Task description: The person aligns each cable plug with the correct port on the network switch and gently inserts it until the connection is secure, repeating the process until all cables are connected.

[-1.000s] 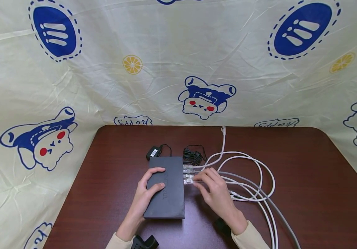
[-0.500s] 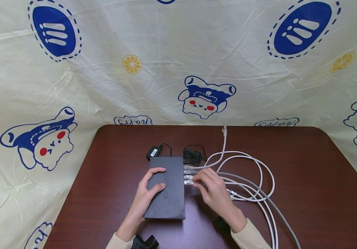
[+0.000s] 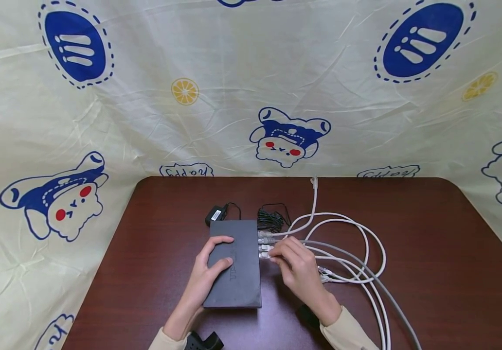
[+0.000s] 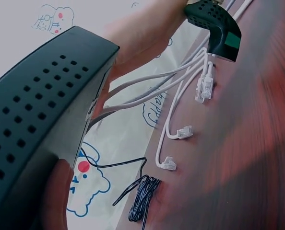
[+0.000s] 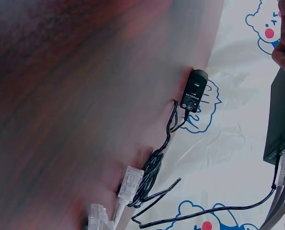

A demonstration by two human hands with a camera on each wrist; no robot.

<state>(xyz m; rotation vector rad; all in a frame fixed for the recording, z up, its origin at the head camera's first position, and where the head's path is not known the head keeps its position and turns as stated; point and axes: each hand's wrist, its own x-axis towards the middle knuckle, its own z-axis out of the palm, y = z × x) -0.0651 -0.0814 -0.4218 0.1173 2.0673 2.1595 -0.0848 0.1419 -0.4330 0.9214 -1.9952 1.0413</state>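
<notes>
A dark grey network switch is held by my left hand, its thumb and a finger lying on the top face. Several network cable plugs sit side by side along the switch's right edge. My right hand pinches a white network cable at the nearest plugs; its fingertips partly cover them. In the left wrist view the perforated side of the switch fills the left, with a left-hand finger underneath. The right wrist view shows the switch at the right edge.
Loose white cable plugs lie on the brown table. A black power adapter and its bundled cord lie behind the switch. A grey cable and white coils spread right. A patterned sheet hangs behind.
My right hand has shifted very slightly left, toward the switch. The left hand keeps its hold, and the switch has hardly moved.
</notes>
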